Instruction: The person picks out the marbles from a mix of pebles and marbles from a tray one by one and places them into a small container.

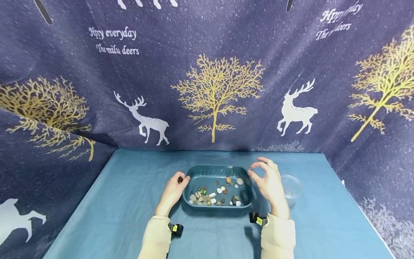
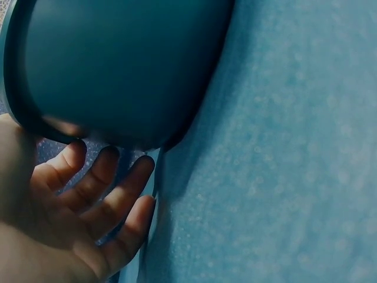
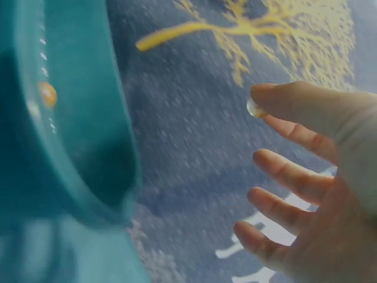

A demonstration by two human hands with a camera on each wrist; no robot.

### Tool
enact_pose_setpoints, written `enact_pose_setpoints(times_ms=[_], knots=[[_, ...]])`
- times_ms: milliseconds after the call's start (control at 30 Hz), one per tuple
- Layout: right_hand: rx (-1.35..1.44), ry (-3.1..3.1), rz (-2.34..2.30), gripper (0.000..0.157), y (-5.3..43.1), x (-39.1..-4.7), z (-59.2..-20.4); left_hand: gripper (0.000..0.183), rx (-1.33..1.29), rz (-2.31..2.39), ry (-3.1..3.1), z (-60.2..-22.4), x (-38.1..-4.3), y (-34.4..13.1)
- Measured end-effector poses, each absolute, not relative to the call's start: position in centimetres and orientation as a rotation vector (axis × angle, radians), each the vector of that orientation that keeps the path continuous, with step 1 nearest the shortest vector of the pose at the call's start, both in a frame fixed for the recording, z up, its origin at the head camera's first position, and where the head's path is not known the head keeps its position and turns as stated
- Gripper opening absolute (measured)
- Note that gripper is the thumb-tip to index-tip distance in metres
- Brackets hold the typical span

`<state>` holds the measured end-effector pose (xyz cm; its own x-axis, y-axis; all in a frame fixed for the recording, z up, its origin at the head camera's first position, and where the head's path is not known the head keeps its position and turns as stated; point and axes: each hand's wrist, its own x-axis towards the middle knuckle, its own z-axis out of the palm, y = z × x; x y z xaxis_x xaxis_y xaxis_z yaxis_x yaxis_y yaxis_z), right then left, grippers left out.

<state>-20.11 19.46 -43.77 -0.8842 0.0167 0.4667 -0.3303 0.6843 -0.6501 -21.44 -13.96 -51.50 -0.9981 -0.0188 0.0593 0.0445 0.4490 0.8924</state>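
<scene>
A dark teal tray (image 1: pixel 218 167) holds many small pebbles (image 1: pixel 203 198), white, grey, brown and reddish, mostly near its front edge. At the tray's left end my left hand (image 1: pixel 174 189) holds the rim, the thumb at the edge and bent fingers (image 2: pixel 121 203) under it outside the wall. My right hand (image 1: pixel 269 181) is raised just beyond the tray's right end. Between thumb and index finger it pinches a small pale translucent stone (image 3: pixel 254 108); its other fingers are spread apart. An orange-brown pebble (image 1: pixel 228 179) lies toward the tray's back right.
A clear round plastic container (image 1: pixel 291 187) stands right of the tray, partly behind my right wrist. Blue cloth (image 1: pixel 129 201) covers the table. A dark curtain (image 1: pixel 200 36) printed with deer and trees hangs at the back and sides.
</scene>
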Motion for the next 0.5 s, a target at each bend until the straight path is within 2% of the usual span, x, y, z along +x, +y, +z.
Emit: enact_pose_setpoints(times_ms=[500], knots=[[-0.118,-2.390,1.006,0.013,24.6,-18.7,-44.3,0.025,-0.014,-1.653,-2.624,-51.5,-21.5,-14.0]])
